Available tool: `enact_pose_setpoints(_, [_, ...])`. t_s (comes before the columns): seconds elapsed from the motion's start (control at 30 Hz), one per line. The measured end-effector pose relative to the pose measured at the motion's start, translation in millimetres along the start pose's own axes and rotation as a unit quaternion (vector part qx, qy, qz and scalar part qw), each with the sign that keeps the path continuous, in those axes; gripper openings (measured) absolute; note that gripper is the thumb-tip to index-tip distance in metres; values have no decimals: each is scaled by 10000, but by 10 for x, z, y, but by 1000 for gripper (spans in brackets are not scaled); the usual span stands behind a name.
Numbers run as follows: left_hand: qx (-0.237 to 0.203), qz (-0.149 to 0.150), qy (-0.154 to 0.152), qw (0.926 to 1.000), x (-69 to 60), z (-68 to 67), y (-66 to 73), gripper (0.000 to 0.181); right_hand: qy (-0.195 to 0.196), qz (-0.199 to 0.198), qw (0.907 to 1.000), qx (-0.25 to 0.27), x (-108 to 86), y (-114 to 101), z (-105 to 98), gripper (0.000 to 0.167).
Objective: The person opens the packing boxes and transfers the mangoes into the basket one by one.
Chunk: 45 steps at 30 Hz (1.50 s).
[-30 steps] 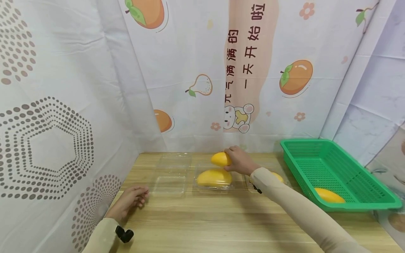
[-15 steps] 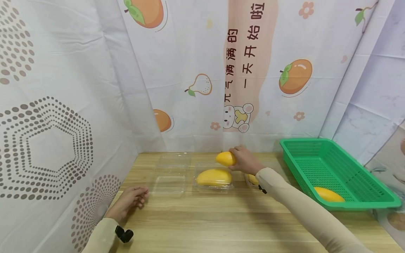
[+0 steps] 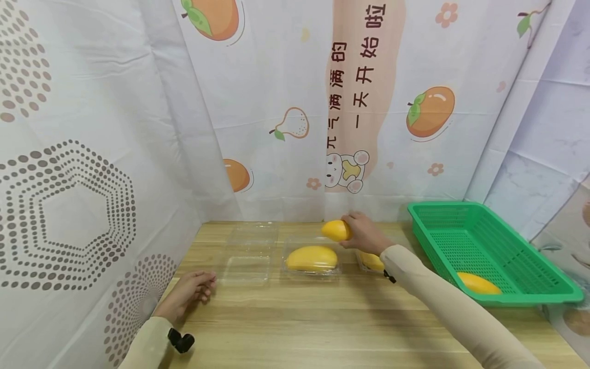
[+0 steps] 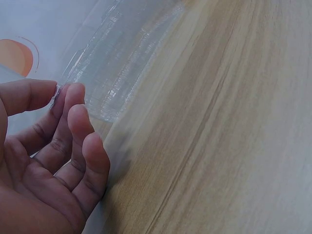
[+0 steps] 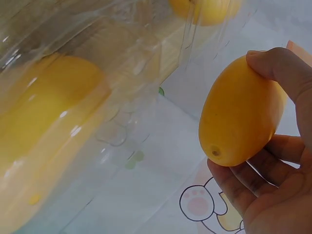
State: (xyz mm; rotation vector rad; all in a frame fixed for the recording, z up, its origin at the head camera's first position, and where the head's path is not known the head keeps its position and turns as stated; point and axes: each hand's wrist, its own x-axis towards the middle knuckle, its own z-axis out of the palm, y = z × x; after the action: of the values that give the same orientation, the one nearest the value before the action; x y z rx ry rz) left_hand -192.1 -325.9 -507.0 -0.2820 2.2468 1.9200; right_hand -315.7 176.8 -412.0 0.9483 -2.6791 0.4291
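My right hand point(image 3: 366, 233) grips a yellow mango point(image 3: 335, 230), held up near the back of the table. In the right wrist view the thumb lies on one side of this mango point(image 5: 239, 117), the fingers on the other. In front of it, a clear plastic box point(image 3: 312, 274) holds another mango point(image 3: 312, 258). At the table's left side, my left hand point(image 3: 191, 289) pinches the near edge of an open clear plastic box point(image 3: 246, 281) between thumb and fingertips, as the left wrist view shows point(image 4: 53, 146). The other fingers are loosely curled.
A green basket point(image 3: 521, 300) stands on the right with one mango point(image 3: 478, 283) in it. Between it and the middle box, a further mango point(image 3: 371, 261) sits in a clear box, partly behind my right sleeve. A printed curtain point(image 3: 276, 169) hangs behind the table.
My right hand has moved a little to the right with the mango in its grip, away from above the middle box. The left hand has stayed in place.
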Motion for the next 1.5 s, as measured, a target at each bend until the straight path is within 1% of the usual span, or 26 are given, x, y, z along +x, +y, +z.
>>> enact_pose_setpoints(0.17, [25,-6,38,10000,8,2,15,33,-85,216,9997,5,-49,37,-26,60])
enact_pose_setpoints(0.47, [-19,24,-32,10000,-4,5,22,33,-122,463,9988,85,-133,121,-89,67])
enact_pose_setpoints(0.63, [10,-27,41,10000,-21,23,11,30,-156,617,9979,88,-194,206,-81,65])
enact_pose_setpoints(0.8, [35,-8,22,10000,-18,26,8,30,-209,835,9962,146,-267,263,-97,63])
enact_pose_setpoints(0.97, [17,-4,36,10000,-6,21,10,30,-168,898,9958,118,-299,323,-127,63])
enact_pose_setpoints(1.2, [42,-29,138,9999,-8,23,19,30,-174,1149,9930,219,-318,388,-217,62])
enact_pose_setpoints(1.33, [52,-21,129,9999,-8,20,21,31,-173,1258,9916,257,-350,435,-252,62])
enact_pose_setpoints(1.5, [42,-54,112,9999,-10,17,10,31,-124,1240,9920,189,-411,511,-268,61])
